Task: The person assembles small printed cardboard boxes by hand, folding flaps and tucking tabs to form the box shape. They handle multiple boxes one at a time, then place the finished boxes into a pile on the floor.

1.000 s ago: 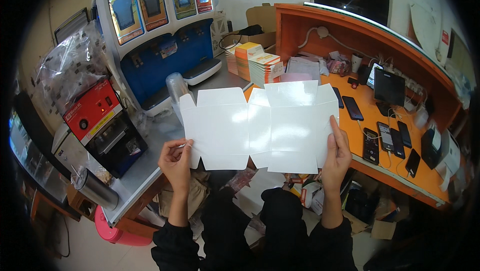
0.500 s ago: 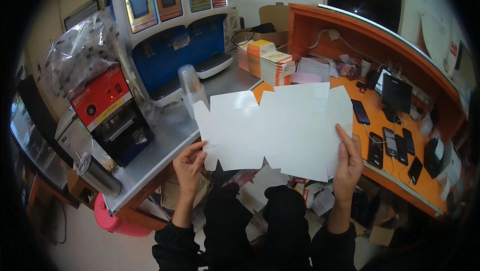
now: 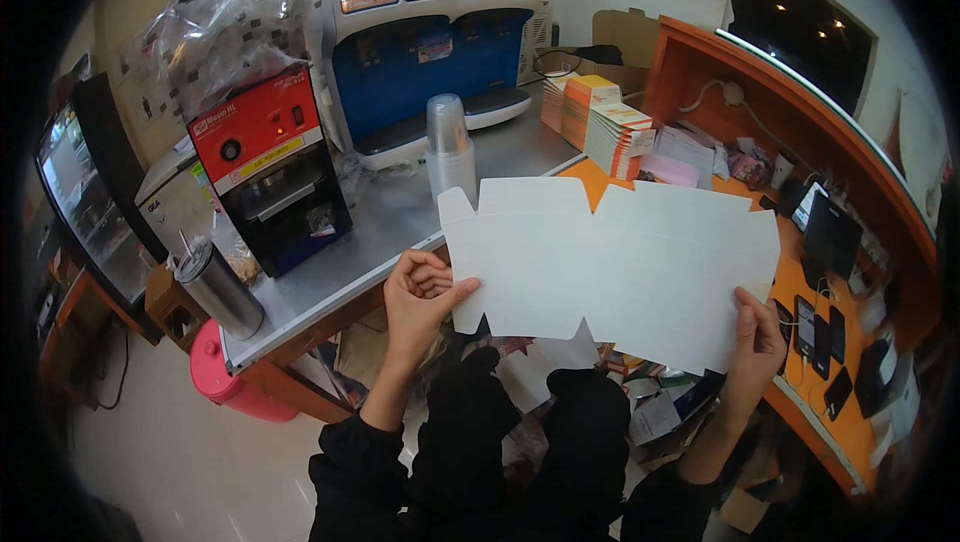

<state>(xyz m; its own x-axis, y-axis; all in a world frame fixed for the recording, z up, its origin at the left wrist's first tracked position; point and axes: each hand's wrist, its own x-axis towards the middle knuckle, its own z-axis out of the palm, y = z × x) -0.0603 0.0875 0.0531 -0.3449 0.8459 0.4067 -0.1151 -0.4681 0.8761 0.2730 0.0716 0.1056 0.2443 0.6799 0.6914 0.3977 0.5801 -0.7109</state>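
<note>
A flat, unfolded white carton blank (image 3: 610,272) with notches and flaps along its edges is held up before me, over my knees. At its left edge my left hand (image 3: 422,304) pinches it, thumb in front and fingers curled behind. The lower right corner is gripped by my right hand (image 3: 756,342), with the thumb and fingers closed on the edge. The blank's plain side faces me, and a faint crease runs across its upper part.
A red and black sealing machine (image 3: 265,167), a steel tumbler (image 3: 220,290) and stacked clear cups (image 3: 450,147) stand on the metal counter to the left. Folded orange-white cartons (image 3: 605,122) are piled behind. Phones (image 3: 822,342) lie on the orange desk at right; a pink bin (image 3: 235,382) stands below.
The view has swung left, so the surroundings sit farther right. The blank stays in both hands; my left fingers have curled more and the left thumb now lies across its edge.
</note>
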